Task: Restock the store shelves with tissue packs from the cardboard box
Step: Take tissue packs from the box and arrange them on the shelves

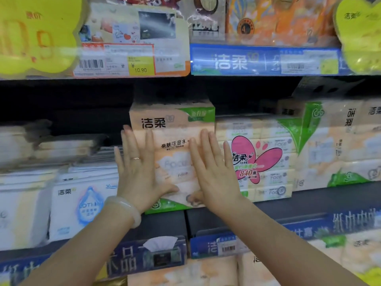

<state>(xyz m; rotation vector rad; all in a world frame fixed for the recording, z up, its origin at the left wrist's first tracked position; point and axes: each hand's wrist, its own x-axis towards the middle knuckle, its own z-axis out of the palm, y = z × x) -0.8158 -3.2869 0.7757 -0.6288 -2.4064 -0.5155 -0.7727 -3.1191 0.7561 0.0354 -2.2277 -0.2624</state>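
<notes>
Both hands, left hand (137,169) and right hand (212,169), lay flat, fingers spread, against the tissue pack (172,129); I feared uneven pushing might skew it against the neighbouring packs (255,159).

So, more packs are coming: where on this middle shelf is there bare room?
Dark shelf space lies above the flat packs left of the pressed peach tissue pack. Right is crowded: butterfly-label pack abuts it. Both the left hand and right hand press flat.

Bright, even store light; shelf recess dark; edges smeared and bowed; glare above.
</notes>
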